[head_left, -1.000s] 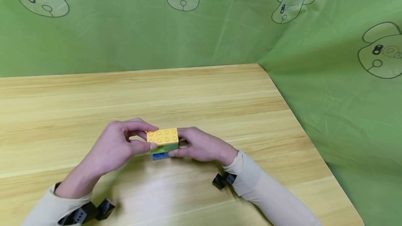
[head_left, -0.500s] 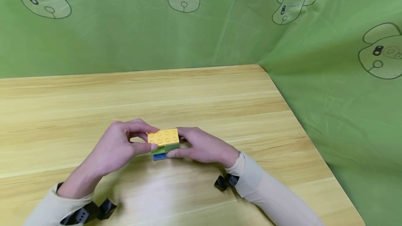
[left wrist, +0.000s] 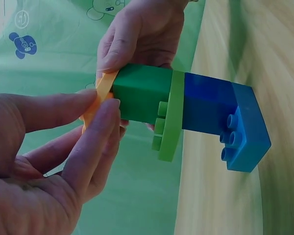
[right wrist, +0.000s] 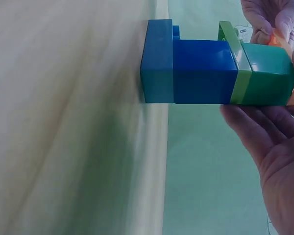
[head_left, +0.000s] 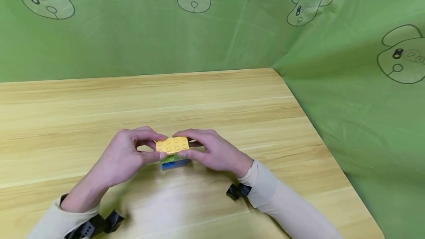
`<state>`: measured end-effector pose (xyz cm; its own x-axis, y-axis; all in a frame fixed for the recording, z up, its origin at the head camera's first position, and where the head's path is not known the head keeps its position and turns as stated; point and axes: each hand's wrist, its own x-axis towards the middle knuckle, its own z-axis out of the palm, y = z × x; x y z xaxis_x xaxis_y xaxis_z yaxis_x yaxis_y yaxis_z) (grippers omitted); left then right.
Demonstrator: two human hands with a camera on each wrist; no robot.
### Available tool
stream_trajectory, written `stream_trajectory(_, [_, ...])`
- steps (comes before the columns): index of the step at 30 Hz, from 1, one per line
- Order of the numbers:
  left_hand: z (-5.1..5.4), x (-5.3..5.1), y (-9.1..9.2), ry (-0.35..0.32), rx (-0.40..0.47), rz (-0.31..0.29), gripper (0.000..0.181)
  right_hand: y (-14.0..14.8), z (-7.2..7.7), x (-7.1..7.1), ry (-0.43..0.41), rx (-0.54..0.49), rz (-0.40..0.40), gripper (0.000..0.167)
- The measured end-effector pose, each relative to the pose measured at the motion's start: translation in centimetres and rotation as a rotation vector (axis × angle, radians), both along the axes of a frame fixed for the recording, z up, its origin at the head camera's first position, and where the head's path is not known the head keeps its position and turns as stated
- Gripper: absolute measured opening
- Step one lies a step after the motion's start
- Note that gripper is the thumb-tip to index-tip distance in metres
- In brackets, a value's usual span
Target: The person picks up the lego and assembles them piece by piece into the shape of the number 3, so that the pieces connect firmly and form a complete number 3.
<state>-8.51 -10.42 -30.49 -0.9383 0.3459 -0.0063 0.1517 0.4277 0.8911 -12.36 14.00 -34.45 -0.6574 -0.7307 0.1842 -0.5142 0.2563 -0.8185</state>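
An upright stack of toy building bricks stands between both hands. A thin yellow brick [head_left: 172,145] tops it, above a dark green brick [left wrist: 142,90], a thin light green brick [left wrist: 174,122], a dark blue brick [left wrist: 208,103] and a lighter blue brick [left wrist: 255,129] at the bottom. My left hand [head_left: 126,156] pinches the yellow brick's left end between thumb and fingers. Over on the right, my right hand [head_left: 216,152] grips the yellow brick's right end, thumb in front and fingers behind, beside the dark green brick. Whether the yellow brick is fully seated cannot be told.
The stack is low over the wooden table [head_left: 232,106], near the front. A green cloth [head_left: 139,40] with printed bear heads hangs along the back and right sides. Black wrist cameras sit under both sleeves.
My right hand has moved up the stack, from the lower green and blue bricks to the yellow brick's edge, uncovering the blue front. My left hand keeps its pinch.
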Motion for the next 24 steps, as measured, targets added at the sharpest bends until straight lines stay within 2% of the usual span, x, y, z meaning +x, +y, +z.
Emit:
stream_trajectory(9, [0.09,-0.38,-0.23,0.002,-0.017,-0.036,0.029,-0.13,0.10,-0.10,-0.042,-0.040,-0.007,0.033])
stream_trajectory(13, [-0.05,-0.49,-0.29,0.004,0.021,-0.050,0.029,-0.17,0.28,-0.02,-0.014,-0.060,-0.019,0.033])
stream_trajectory(18, [-0.35,-0.53,-0.31,-0.006,0.076,-0.073,0.029,-0.25,0.29,0.16,-0.020,-0.080,-0.027,0.034])
stream_trajectory(24, [-0.60,-0.47,-0.53,-0.010,0.068,-0.065,0.031,-0.43,0.16,0.09,-0.031,-0.079,-0.034,0.032])
